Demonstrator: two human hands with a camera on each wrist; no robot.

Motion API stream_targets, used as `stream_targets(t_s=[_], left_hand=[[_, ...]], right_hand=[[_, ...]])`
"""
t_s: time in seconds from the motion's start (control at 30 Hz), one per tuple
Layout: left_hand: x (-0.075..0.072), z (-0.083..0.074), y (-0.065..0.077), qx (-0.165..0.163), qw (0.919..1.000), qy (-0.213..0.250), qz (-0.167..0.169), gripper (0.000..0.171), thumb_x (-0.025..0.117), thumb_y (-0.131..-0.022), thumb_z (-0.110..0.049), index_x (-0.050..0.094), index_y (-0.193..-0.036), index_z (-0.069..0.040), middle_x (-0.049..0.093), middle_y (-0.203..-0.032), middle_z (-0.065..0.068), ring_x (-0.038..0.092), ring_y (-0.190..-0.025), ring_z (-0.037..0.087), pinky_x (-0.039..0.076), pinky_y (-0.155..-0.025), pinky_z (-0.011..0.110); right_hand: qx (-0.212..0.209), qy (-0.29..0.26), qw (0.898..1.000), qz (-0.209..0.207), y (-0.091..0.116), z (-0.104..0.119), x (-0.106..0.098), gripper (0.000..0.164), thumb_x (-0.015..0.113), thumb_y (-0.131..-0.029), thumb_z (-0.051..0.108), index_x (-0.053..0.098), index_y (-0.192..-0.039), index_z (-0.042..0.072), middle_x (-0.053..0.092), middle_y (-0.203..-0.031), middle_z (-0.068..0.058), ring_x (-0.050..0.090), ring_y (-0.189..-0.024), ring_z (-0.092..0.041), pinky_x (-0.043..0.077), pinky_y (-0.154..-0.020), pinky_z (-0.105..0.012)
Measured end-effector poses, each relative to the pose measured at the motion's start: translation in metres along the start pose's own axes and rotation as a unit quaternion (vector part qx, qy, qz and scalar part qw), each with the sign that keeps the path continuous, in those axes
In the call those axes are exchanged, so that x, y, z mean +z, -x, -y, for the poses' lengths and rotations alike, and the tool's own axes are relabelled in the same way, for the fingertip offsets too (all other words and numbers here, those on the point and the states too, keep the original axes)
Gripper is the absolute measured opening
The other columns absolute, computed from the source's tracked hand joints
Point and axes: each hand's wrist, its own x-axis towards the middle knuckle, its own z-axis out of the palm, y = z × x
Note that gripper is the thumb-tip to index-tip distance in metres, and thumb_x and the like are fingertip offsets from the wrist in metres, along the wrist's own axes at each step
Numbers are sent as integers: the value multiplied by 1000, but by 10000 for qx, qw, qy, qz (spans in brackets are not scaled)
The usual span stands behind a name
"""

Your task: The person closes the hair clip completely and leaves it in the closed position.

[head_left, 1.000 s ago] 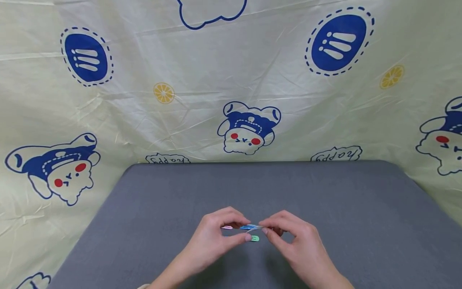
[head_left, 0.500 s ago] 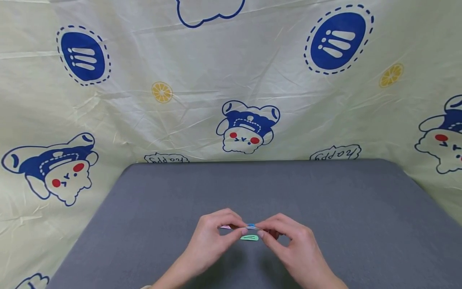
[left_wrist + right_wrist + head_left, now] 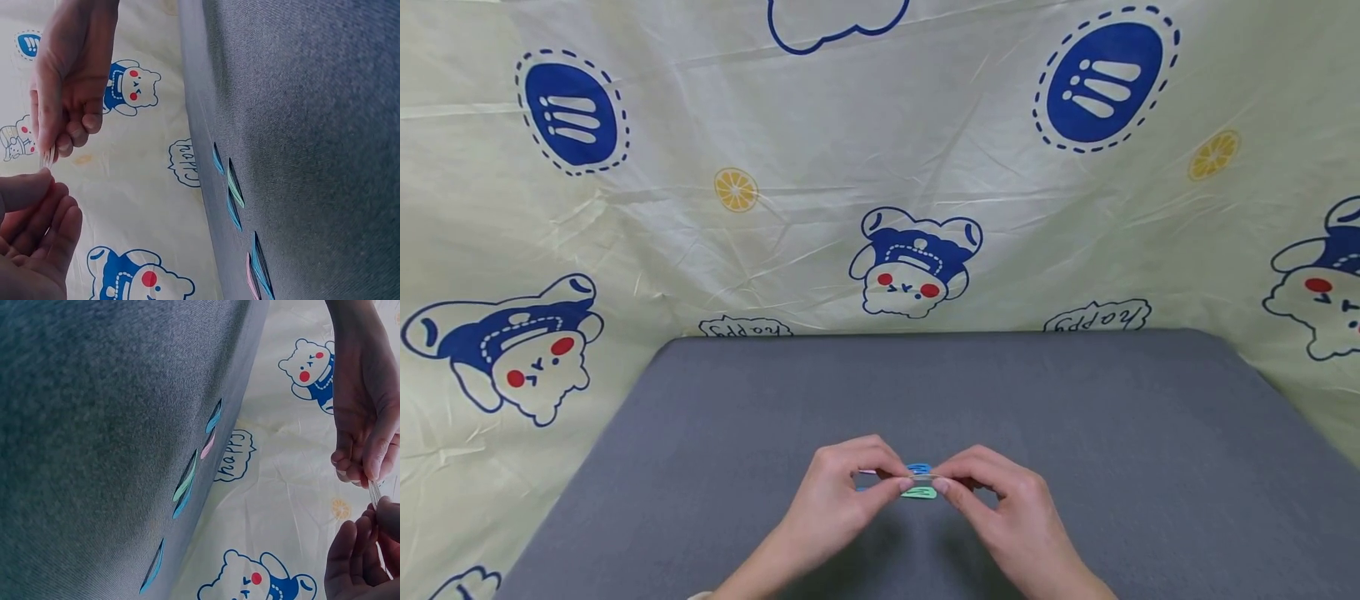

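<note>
Both hands hold a pale, whitish snap hair clip (image 3: 922,477) above the table, near its front. My left hand (image 3: 850,479) pinches one end between thumb and index finger. At the other end, the thumb and index of my right hand (image 3: 1003,492) grip it. The clip appears thin and edge-on in the head view, and the fingertips cover its ends. Beneath the hands, a green hair clip (image 3: 919,493) and a blue hair clip (image 3: 919,468) lie on the cloth. A pink hair clip (image 3: 252,275) and other blue clips show in the left wrist view.
The table (image 3: 1075,400) has a grey cloth cover. Behind and beside it hangs a pale curtain (image 3: 805,125) printed with cartoon bears and orange slices. The loose clips lie scattered in a small group under the hands.
A second ago the pale clip's prongs were spread, with the left thumb and index apart. Those fingers have since pinched together, and the clip now looks flat. The clips on the table stay put.
</note>
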Motion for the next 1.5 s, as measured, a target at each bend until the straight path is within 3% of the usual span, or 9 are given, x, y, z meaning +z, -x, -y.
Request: stream_targets(t_s=[0.17, 0.3, 0.57, 0.8, 1.07, 1.27, 1.5], left_hand=[[-3, 2, 0, -44, 9994, 252, 230, 10, 75, -86, -4, 74, -85, -15, 67, -82, -6, 63, -76, 8, 54, -69, 28], [-4, 4, 0, -257, 9975, 493, 446, 8, 75, -86, -5, 75, -84, -12, 67, -84, -7, 63, -78, 10, 54, -73, 29], [-2, 6, 0, -627, 9962, 469, 382, 4, 75, -87, -13, 75, -88, -18, 68, -87, -8, 63, -80, 12, 53, -73, 29], [0, 8, 2, -185, 9998, 9, 108, 6, 77, -86, -14, 75, -92, -16, 68, -90, -9, 64, -81, 7, 55, -75, 29], [3, 7, 1, 82, 9994, -305, -111, 13, 79, -82, -6, 76, -92, -13, 68, -91, -7, 63, -82, 9, 55, -72, 27], [3, 7, 0, 35, 9989, -445, -154, 12, 79, -83, -8, 76, -91, -16, 67, -91, -10, 63, -82, 7, 54, -69, 27], [4, 9, 0, 47, 9983, -574, -133, 13, 79, -83, -7, 75, -91, -16, 68, -91, -10, 63, -81, 6, 54, -70, 24]], right_hand=[[-207, -384, 9987, 254, -1, -3, -2, 8, 69, -92, 19, 73, -96, 25, 67, -92, 11, 62, -81, -11, 52, -68, -29], [-239, -750, 9952, 589, -1, -5, -4, 11, 66, -94, 14, 73, -97, 22, 67, -93, 7, 62, -81, -14, 52, -69, -30], [192, -1440, 9860, 824, -4, -8, -6, 8, 67, -95, 14, 74, -99, 14, 70, -94, -1, 64, -85, -22, 54, -75, -30], [706, -1544, 9824, 774, -7, -12, -7, 8, 70, -93, 18, 75, -98, 14, 67, -81, -5, 60, -70, -20, 52, -63, -32], [740, -1543, 9824, 749, -6, -14, -8, 14, 70, -93, 16, 72, -106, 12, 66, -84, -8, 60, -69, -21, 50, -63, -30], [878, -1481, 9822, 755, -7, -12, -10, 15, 75, -89, 17, 73, -104, 16, 69, -90, -9, 65, -76, -26, 55, -69, -31], [1016, -1212, 9833, 900, -7, -13, -12, 18, 78, -86, 20, 73, -104, 19, 67, -89, -5, 64, -79, -22, 54, -70, -30]])
